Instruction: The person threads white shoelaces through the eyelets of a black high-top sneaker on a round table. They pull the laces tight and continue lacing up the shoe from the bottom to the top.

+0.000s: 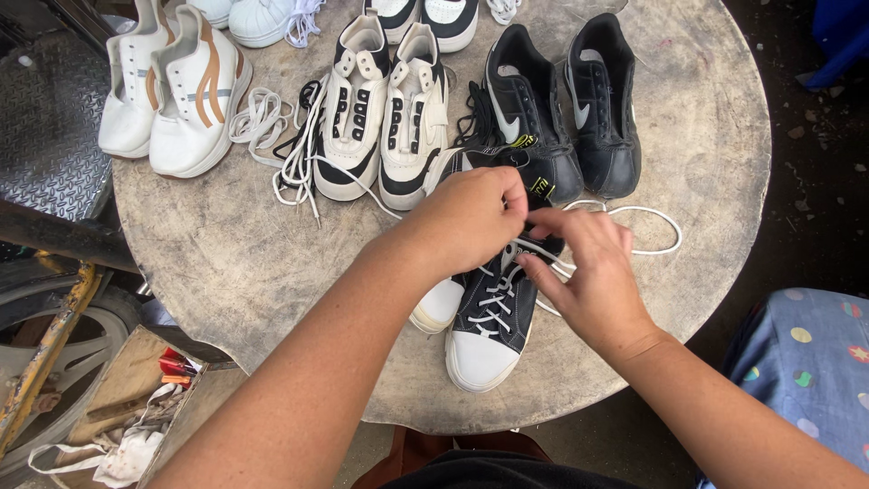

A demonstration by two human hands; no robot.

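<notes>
Black canvas with a white rubber toe cap — that is the sneaker under both hands, near the 6 o'clock edge of the round stone table. Its white lace crosses the eyelets in neat rungs and loops loose toward 3 o'clock. The shoe's long axis runs roughly 12 to 6, tilted slightly, with the toe toward 6 o'clock. Its twin lies just beside it at 9 o'clock, mostly hidden, only the white toe showing.

The left hand is pinched shut at the top of the sneaker near the collar; the right hand is closed on the lace at the upper eyelets. The two hands are close together, almost touching.

A small yellow-and-black tag shows at 12 o'clock of the hands, on the black leather pair. At 11 o'clock stands a cream-and-black high-top pair; at 10 o'clock, a white pair with tan stripes.
</notes>
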